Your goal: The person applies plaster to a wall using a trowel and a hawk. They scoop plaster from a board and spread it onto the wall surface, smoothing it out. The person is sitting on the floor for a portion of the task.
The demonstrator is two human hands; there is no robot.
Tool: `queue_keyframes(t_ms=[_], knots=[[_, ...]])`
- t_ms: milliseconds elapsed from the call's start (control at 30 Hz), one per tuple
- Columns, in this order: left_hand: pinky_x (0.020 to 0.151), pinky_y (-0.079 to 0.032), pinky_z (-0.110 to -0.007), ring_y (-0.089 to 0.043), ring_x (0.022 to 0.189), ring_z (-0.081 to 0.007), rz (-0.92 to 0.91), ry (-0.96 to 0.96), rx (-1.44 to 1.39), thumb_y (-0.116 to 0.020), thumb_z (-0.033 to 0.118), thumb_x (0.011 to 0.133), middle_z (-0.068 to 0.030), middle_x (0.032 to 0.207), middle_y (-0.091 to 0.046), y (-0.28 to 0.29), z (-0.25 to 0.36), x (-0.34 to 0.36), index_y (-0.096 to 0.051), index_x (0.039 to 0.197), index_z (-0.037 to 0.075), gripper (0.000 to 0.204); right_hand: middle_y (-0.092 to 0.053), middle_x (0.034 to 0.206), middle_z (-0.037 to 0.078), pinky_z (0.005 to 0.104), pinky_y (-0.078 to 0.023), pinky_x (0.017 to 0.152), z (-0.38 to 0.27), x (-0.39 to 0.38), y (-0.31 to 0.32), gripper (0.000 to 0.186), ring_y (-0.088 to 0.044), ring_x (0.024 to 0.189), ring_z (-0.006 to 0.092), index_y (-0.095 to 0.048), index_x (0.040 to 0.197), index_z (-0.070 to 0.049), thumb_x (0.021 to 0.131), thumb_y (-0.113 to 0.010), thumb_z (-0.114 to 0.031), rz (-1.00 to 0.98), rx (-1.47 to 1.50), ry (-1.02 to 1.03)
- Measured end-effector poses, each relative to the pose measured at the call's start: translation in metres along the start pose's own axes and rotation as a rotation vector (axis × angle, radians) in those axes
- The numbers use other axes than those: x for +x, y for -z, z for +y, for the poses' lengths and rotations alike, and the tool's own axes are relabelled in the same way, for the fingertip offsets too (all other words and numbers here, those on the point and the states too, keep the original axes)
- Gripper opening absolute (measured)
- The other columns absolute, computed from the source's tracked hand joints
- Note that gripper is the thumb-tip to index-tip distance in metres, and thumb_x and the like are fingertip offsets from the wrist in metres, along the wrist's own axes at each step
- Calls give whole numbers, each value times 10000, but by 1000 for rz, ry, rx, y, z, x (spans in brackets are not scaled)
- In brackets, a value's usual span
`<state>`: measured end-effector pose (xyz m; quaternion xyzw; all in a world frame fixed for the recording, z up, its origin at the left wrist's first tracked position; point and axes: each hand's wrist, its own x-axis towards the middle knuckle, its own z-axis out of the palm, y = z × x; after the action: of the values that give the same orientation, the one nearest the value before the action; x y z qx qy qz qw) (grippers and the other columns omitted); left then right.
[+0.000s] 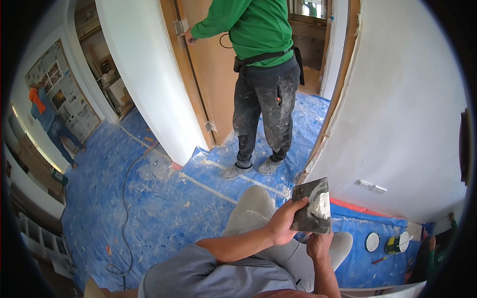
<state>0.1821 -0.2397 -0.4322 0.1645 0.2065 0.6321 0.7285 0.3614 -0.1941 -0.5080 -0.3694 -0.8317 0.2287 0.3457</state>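
My left hand (pixel 284 222) grips a dark, flat rectangular plate (pixel 304 218) by its left edge, thumb on top and fingers beneath. A lump of white putty (pixel 319 205) is spread on the plate's right side. At the plate's lower edge, my right hand (pixel 319 243) is closed. Whatever its fingers hold is hidden, and I cannot tell whether it is part of the plate. Both hands are above my light-coloured, bent knees.
Ahead, a person in a green top (pixel 263 30) stands at a wooden door (pixel 218 64). Another person (pixel 52 116) is far left. A cable (pixel 125 218) crosses the blue floor sheet (pixel 164 213). An open bucket (pixel 397 243) and round white lid (pixel 372 242) are at right, below wall sockets (pixel 370 186).
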Motion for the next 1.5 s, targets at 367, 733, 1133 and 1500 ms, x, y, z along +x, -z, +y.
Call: queue_keyframes(t_ms=[367,733,1133,1500], knots=[[563,-566,-343,-743,826,-160,55,334,-48,-564,329,1044,-23,1007,-741,14,-30,-12,-595,1282,105,328,-638,1022,37,340,-526,818,66,12,36,472,-618,909,168,-614,1189,-82,1016,-579,-520,187,1818,-148],[573,-581,-328,-749,798,-174,6,190,10,-533,324,1045,-49,1019,-754,4,38,-19,-625,1246,69,338,-695,1173,76,394,-570,893,65,-40,-6,595,-701,1020,223,-536,1371,-40,922,-737,-374,42,1444,-638],[830,-602,-368,-734,988,-204,44,61,-95,-531,284,1049,-85,1143,-727,26,52,-24,-615,1283,54,338,-537,1477,115,651,-555,907,24,-15,44,596,-550,1322,330,-450,1509,-162,1046,-448,-537,212,1822,-485],[726,-568,-345,-725,958,-201,216,-185,-80,-575,255,1033,-58,1120,-732,116,69,26,-621,1251,74,287,-473,1505,159,600,-478,991,-12,25,64,757,-498,1349,362,-412,1529,-125,956,-500,-612,14,1577,-266]])
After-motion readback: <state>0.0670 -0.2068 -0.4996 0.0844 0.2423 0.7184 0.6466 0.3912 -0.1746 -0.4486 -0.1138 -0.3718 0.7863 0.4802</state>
